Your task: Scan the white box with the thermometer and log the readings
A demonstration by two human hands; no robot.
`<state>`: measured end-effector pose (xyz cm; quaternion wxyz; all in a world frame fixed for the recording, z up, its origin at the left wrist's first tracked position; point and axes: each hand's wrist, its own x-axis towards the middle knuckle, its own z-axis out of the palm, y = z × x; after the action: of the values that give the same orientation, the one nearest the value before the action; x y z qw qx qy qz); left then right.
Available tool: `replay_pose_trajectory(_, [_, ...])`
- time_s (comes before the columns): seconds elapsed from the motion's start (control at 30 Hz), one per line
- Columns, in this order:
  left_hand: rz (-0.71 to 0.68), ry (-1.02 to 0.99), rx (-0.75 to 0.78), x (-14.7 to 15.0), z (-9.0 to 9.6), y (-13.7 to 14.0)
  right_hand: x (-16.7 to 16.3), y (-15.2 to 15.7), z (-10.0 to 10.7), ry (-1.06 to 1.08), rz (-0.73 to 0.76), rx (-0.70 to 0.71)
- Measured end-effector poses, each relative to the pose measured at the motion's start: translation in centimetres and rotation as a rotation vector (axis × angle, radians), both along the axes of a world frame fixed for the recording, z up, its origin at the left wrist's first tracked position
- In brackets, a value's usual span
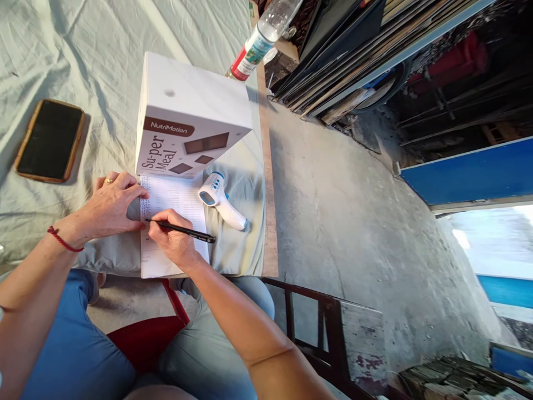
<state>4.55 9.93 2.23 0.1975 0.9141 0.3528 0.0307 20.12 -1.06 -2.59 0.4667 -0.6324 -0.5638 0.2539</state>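
Note:
My right hand (174, 239) is closed around a black pen (189, 230), its tip at the left side of a sheet of paper (166, 261). Handwriting runs down the sheet's left edge, too small to read. My left hand (114, 203) lies with fingers apart, thumb and fingertips at that same edge. Behind the paper stands a white box (195, 100) marked "NutriMotion Su-per Meal", covering the sheet's far end. A white and blue handheld infrared thermometer (222, 203) lies right of the paper.
A phone in a brown case (50, 141) lies at the left on the cloth-covered table (95, 33). A plastic bottle (258, 47) stands at the far right edge. Stacked boards (353, 50) lean beyond the concrete floor (308, 194). A dark wooden frame (325, 316) is near my right arm.

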Motion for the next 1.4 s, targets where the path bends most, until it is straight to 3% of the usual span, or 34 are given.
replay_pose_trajectory(0.83, [0.034,0.025,-0.057,0.2,-0.1,0.3,0.1,-0.2,-0.3,0.009,-0.07,0.064])
replay_pose_trajectory(1.17, [-0.011,0.003,-0.006,-0.1,0.0,0.1,0.0,-0.1,-0.3,-0.055,-0.047,0.071])
replay_pose_trajectory(1.3, [-0.003,-0.028,-0.026,0.0,-0.5,0.5,0.9,-0.2,0.7,-0.064,-0.045,0.066])
replay_pose_trajectory(1.4, [0.001,-0.075,-0.09,-0.3,-0.5,1.2,3.0,-0.4,2.7,-0.22,-0.004,0.074])
